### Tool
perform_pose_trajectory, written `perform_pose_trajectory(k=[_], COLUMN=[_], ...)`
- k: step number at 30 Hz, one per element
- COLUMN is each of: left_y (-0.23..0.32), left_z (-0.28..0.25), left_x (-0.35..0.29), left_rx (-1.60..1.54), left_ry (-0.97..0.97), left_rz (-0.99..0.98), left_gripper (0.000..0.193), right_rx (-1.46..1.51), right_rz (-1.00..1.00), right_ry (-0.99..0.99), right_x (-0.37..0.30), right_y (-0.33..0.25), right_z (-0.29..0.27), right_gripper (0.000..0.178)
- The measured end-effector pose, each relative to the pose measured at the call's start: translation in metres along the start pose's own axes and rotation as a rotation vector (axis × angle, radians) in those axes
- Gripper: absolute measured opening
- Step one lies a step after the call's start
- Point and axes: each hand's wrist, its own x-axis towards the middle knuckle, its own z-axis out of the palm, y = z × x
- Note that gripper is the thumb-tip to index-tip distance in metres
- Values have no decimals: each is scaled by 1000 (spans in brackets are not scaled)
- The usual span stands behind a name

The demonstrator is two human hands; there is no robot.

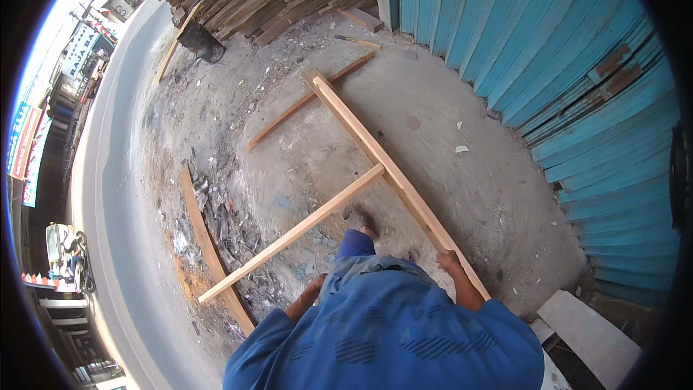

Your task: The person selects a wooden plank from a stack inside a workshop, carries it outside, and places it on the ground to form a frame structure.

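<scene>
A long planed wooden beam (404, 186) slants from the far middle down to my right side. My right hand (449, 261) is wrapped round its near part, beside my hip. A second, thinner wooden bar (296, 230) meets the beam's left side near its middle and runs off to the lower left. Whether the two are joined or only touching I cannot tell. My left hand (312, 291) hangs beside my left hip, apart from the wood; its fingers are too small and partly hidden to read.
A narrow wood strip (278, 126) lies under the beam's far end. A curved board (204, 235) lies at left under the bar's end, beside scattered debris. Stacked planks (289, 0) and a dark bucket (201, 43) stand beyond. Blue corrugated wall (520, 65) borders the right, the road (119, 173) the left.
</scene>
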Motion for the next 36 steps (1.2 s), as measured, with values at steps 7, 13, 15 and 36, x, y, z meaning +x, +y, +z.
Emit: perform_pose_trajectory(k=[7, 13, 15, 36], left_y=[-15, 15, 50, 68], left_z=[-29, -126, -162, -83], left_x=[50, 91, 84, -29], left_rx=[-680, -654, -603, -768], left_ry=[40, 288, 405, 272], left_rz=[79, 91, 14, 112], left_gripper=[57, 63, 66, 58], right_rx=[44, -142, -96, -510], right_rz=[-89, -49, -27, -451], right_ry=[-26, 27, 13, -237], right_x=[80, 95, 104, 199], right_y=[-64, -193, -226, -353], right_z=[19, 19, 25, 81], right_gripper=[25, 26, 26, 19])
